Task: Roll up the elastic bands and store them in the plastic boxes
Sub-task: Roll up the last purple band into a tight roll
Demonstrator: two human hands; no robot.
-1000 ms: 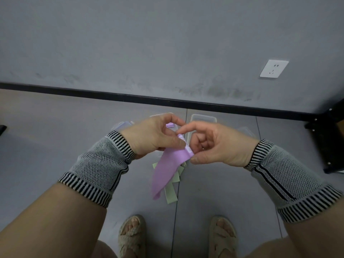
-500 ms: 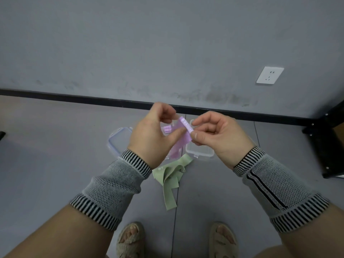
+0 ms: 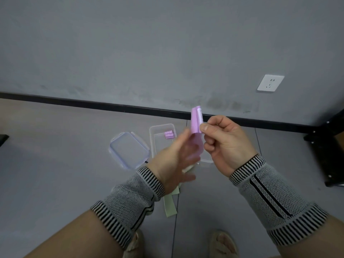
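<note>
The right hand pinches the purple band; the left hand, just beside it, is blurred, I cannot tell its fingers.

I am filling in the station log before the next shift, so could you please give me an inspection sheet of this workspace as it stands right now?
Surface: grey tiled floor, seam lines showing.
Job's things: purple band held up in the air; open clear plastic box on the floor with two rolled purple bands inside; its lid lying beside it; green band on the floor, partly hidden by the left wrist.
Clutter: nothing seen.
Grippers: right hand pinches the purple band; left hand is motion-blurred at the band's lower part, grip unclear.
Cables: nothing seen.
Surroundings: grey wall, black skirting, white wall socket, black frame at right.
</note>
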